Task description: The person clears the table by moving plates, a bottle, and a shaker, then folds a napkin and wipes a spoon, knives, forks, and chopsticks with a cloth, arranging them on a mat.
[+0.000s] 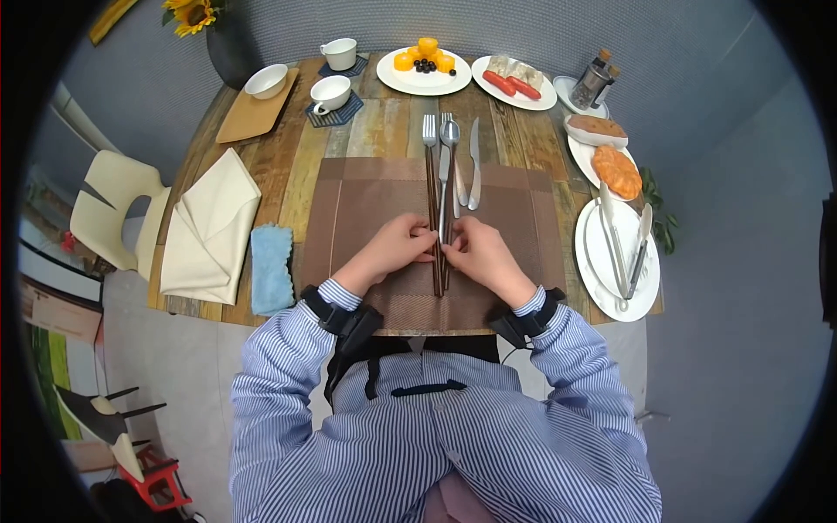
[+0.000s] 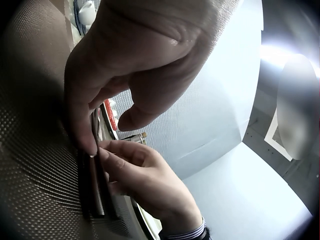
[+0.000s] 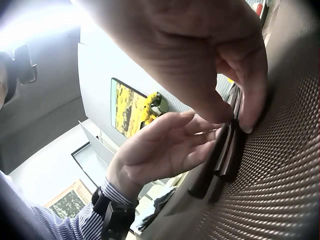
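Brown handles [image 1: 437, 277] lie bunched on placemat [image 1: 366, 192]. Right grip [image 1: 485, 249] pinches them; left grip [image 1: 394, 249] loose, fingers touching alongside, thumb apart. Risk: uneven squeeze could roll 1 handle, knocking fork [image 1: 429, 131] against spoon [image 1: 449, 132].

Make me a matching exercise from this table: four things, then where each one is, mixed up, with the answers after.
1. Brown handles
2. Tongs
3. Blue cloth
4. Sunflower

A. On a plate
B. In a vase
C. Between left hand and right hand
D. Beside the cream cloth

Pairs: 1-C, 2-A, 3-D, 4-B
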